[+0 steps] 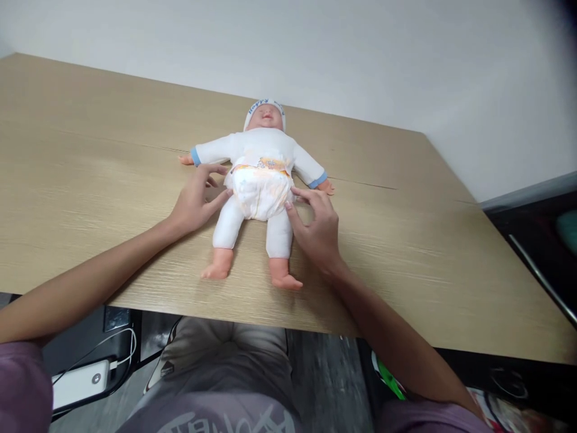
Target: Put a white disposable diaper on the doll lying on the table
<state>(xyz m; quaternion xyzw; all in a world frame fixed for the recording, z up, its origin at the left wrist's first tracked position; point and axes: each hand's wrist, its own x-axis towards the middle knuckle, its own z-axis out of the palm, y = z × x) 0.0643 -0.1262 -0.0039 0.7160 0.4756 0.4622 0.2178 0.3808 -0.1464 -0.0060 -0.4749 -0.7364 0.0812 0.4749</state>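
A baby doll (264, 143) in a white suit with blue cuffs and a white cap lies on its back, its feet toward me. Around its hips is a white diaper (261, 191) with an orange printed waistband. At the diaper's left edge, my left hand (198, 198) has its thumb and curved fingers on the side. My right hand (318, 225) grips the opposite edge between thumb and forefinger, beside the top of the doll's leg. Some fingertips are hidden behind the diaper's sides.
The doll rests on a wide wooden table (112, 168) against a pale wall (315, 54). Below the front edge at left, a white power bank (81, 385) with a cable lies on a black surface. A dark object (536, 228) stands beyond the table's right edge.
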